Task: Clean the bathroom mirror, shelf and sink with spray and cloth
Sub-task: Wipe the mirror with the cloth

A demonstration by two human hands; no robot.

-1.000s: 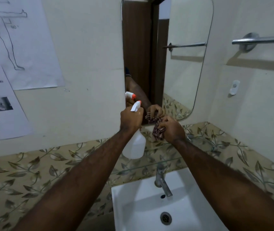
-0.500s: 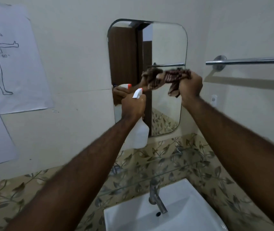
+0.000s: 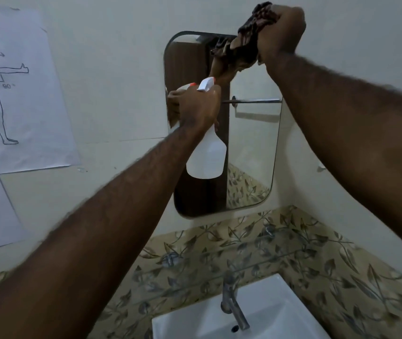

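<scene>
— Cloth (image 3: 248, 28) first: where is it?

— Bunched in my right hand (image 3: 280, 33), up at the top right corner of the mirror (image 3: 253, 148). My fingers are clenched around it, and the dark, patterned folds spill out to the left of my fist, over the mirror's upper edge. Whether the cloth is pressing on the glass or only on the wall just above it, I cannot tell.

— And the spray?

— My left hand (image 3: 200, 106) is closed around the neck of the spray bottle (image 3: 207, 155), in front of the left half of the mirror. The white body hangs below my fist, and the white nozzle with its orange tip sticks out above my knuckles, pointing up and to the left. The mirror reflects both hands, the bottle, a dark wooden door and a metal rail.

— What is below?

— Under the mirror runs a band of leaf-patterned tiles (image 3: 317, 253), and a clear glass shelf (image 3: 280, 255) is fixed across them on metal pegs. Beneath that sits the white sink (image 3: 280, 302) with a metal tap (image 3: 231, 304) rising at its back edge.

— Anything off to the side?

— On the wall at the left hang paper sheets (image 3: 24, 106), one with an outline drawing of a standing figure marked 90°.
</scene>
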